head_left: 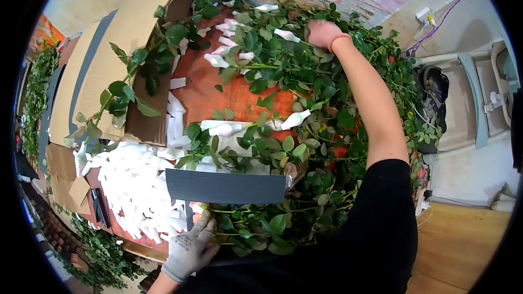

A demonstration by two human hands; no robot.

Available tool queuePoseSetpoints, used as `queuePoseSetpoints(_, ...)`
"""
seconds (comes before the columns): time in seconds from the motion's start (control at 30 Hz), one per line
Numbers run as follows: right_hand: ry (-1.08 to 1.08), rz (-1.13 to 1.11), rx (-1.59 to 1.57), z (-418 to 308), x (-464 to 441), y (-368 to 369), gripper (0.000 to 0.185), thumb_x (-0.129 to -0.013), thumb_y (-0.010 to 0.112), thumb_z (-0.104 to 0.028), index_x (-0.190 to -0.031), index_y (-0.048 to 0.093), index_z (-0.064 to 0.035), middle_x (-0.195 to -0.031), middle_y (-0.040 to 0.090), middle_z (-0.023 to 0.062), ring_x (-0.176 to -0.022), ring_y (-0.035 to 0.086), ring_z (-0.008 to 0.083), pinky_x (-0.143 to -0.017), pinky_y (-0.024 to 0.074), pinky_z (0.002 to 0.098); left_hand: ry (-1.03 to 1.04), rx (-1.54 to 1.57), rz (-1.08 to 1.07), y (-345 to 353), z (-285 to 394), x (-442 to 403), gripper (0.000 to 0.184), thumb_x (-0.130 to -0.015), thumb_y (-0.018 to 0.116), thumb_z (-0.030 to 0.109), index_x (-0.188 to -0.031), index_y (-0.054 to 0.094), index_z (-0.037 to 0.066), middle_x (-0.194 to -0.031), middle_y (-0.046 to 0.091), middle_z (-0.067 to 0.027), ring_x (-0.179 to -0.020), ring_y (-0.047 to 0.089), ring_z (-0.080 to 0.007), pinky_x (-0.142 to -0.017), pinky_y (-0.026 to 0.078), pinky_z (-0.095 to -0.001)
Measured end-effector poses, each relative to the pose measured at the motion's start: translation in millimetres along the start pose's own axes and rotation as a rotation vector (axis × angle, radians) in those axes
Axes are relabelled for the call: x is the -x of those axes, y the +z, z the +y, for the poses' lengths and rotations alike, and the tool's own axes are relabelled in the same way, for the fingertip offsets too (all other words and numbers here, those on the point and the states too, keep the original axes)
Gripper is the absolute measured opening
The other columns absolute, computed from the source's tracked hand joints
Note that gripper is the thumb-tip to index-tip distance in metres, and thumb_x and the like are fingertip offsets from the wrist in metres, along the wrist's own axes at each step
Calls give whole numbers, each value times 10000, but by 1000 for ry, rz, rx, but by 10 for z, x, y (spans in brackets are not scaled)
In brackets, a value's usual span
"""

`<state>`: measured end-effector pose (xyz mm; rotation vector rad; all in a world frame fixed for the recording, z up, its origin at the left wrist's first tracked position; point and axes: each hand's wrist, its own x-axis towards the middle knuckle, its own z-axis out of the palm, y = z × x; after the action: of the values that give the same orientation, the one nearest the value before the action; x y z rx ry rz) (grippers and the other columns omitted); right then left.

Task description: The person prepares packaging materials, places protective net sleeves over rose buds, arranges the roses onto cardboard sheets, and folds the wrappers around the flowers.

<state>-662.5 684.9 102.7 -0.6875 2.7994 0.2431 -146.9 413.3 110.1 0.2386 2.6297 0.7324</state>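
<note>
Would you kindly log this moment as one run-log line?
left hand: gloved, fingertips at pink rose | right hand: gloved, at far leafy stems | nearby: heaped white sleeves, dark ridged strip

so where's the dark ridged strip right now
In the head view, the dark ridged strip lies just below centre, beyond the left hand and right of the heap of white sleeves.

left hand (188,249) at pink bloom (197,207) | right hand (322,34) beside white-sleeved bud (287,35)
</note>
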Motion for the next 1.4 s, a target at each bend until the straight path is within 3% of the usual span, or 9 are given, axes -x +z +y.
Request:
queuePoseSetpoints(0.1,52,402,-30,167,-256,399,295,-854,417,-175,-1015,633,-54,-1032,632,192,-1007,609,300,-857,486,390,-13,-4,-3,26,-2,-7,603,-733,668,335,-1254,513,75,-1357,449,-158,-753,658,-279,-616,527,-355)
queuePoseSetpoints(0.33,117,-61,94,-46,-177,661,281,-818,509,-113,-1078,604,-62,-1138,604,145,-1101,565,265,-921,455,365,9,-43,0,71,-28,27,649,-733,667,350,-1289,473,76,-1395,401,-155,-767,658,-283,-630,530,-361)
queuePoseSetpoints(0.43,87,413,529,126,148,265,208,-842,452,-172,-946,630,-140,-984,655,49,-917,626,178,-729,480,317,19,-37,5,85,-24,33,643,-742,660,349,-1290,471,71,-1401,394,-154,-793,659,-285,-643,531,-364)
queuePoseSetpoints(0.57,396,859,-13,852,1135,-1088,360,-836,375,-185,-1100,559,-26,-1133,573,222,-1062,549,361,-905,442,428,21,-50,-7,29,6,52,642,-752,647,340,-1296,463,55,-1408,382,-158,-873,648,-298,-690,528,-372)
queuePoseSetpoints(0.73,566,1697,-269,1889,2891,-2382,255,-754,560,-205,-898,634,-8,-855,660,150,-810,632,275,-773,480,393,37,44,22,23,16,96,633,-752,631,330,-1274,472,10,-1395,383,-192,-981,608,-333,-816,496,-396)
queuePoseSetpoints(0.9,139,2230,-961,1903,4000,-2489,213,-809,581,-46,-1008,596,28,-908,638,116,-775,629,224,-728,514,357,75,65,13,-6,33,127,628,-772,613,331,-1271,464,-19,-1386,382,-220,-1038,577,-366,-862,474,-403)
queuePoseSetpoints(1.1,-399,2055,-1371,2099,4455,-2444,290,-756,670,3,-1015,541,21,-878,600,135,-626,610,254,-561,551,372,146,16,52,52,-54,142,605,-800,590,323,-1282,453,-16,-1408,352,-211,-1022,592,-350,-844,487,-402)
queuePoseSetpoints(1.3,62,2401,-491,1918,4770,-2753,140,-818,568,17,-953,586,46,-891,629,139,-674,613,246,-576,534,352,175,17,98,110,-83,125,590,-795,602,316,-1264,473,-18,-1407,355,-211,-1057,577,-342,-859,481,-390)
queuePoseSetpoints(1.4,-332,2211,-871,1268,4987,-3022,174,-830,519,35,-988,588,58,-908,630,136,-716,623,260,-614,550,384,173,-34,110,2,-27,136,561,-787,609,313,-1230,504,-16,-1394,380,-193,-1007,602,-333,-823,494,-387)
